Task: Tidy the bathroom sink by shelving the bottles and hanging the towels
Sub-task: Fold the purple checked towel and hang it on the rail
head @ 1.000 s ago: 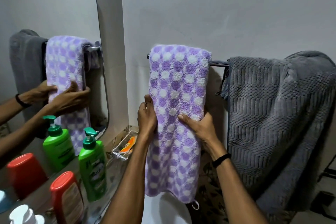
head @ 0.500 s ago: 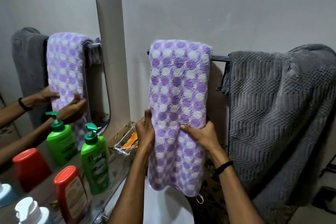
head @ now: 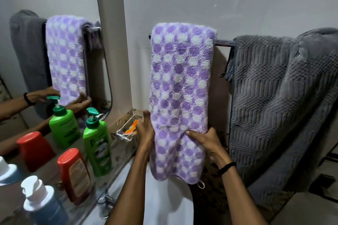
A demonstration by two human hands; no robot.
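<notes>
A purple and white dotted towel (head: 181, 86) hangs folded over the chrome towel rail (head: 224, 43). My left hand (head: 145, 129) holds its left edge low down, fingers behind the cloth. My right hand (head: 203, 139) pinches its right edge at the same height, thumb on the front. A grey ribbed towel (head: 278, 100) hangs bunched on the rail's right part. On the glass shelf (head: 120, 153) under the mirror stand a green pump bottle (head: 97, 144), a red-capped bottle (head: 74, 173) and a blue bottle with a white cap (head: 42, 204).
The mirror (head: 54, 45) at left reflects the towels, hands and bottles. A clear soap dish (head: 128, 130) with an orange packet sits at the shelf's far end. The white sink (head: 164, 204) lies below my arms. A dark rack (head: 327, 175) shows at the right edge.
Both hands have slid down the purple towel, from its middle to its lower part. The towel now hangs flatter on the rail.
</notes>
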